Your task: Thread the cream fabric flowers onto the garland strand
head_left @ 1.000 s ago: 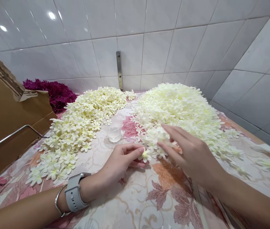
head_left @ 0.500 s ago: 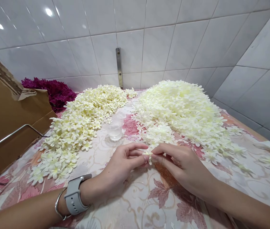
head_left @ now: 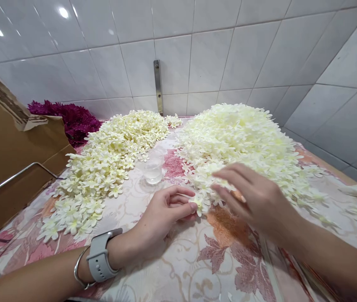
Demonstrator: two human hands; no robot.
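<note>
My left hand (head_left: 169, 212) is closed, pinching a small white artificial flower (head_left: 200, 204) with a yellowish centre between thumb and fingers. My right hand (head_left: 254, 201) is a short way to the right, raised over the near edge of the right-hand flower pile (head_left: 238, 134). Its fingers are apart and slightly blurred, and nothing shows between them. On the left spreads a second pile of cream-white flowers (head_left: 115, 151). A small clear cup (head_left: 152, 173) of clear liquid stands between the two piles.
A patterned floral cloth (head_left: 172, 272) covers the table. An open cardboard box (head_left: 17, 147) with a metal wire (head_left: 17, 178) in front stands at the left, purple flowers (head_left: 68, 121) behind it. A tiled wall (head_left: 172, 54) with a metal bracket (head_left: 158, 86) closes the back.
My right hand has let go of the flower, lifted and moved right toward the pile, its fingers spreading. My left hand stays in place, still pinching the flower.
</note>
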